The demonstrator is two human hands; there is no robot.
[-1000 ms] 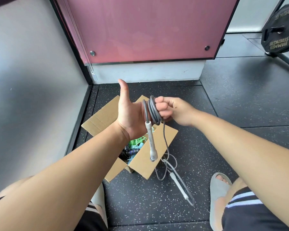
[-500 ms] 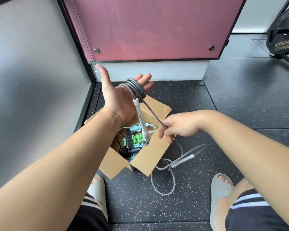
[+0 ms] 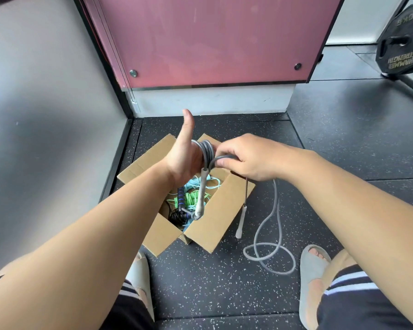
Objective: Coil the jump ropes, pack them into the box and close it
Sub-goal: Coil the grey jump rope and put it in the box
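The grey jump rope (image 3: 207,152) is hanging half coiled over the box, and from my remote seat I am watching it being wound round the left hand (image 3: 183,163). The speckled black floor (image 3: 343,151) is running up to a pink panel (image 3: 212,39), with a black weight plate (image 3: 402,44) leaning at far right. The open cardboard box (image 3: 215,225) is standing on that floor, holding green, pale blue and black ropes. The left hand is staying flat, thumb pointing up, carrying the coils without clenching. The right hand (image 3: 248,159) is curling its fingers round the rope's free strand just beside the coils. The slack is trailing down in a loop (image 3: 268,254) on the floor. One white handle (image 3: 200,198) is dangling over the box, the other (image 3: 241,222) just outside it.
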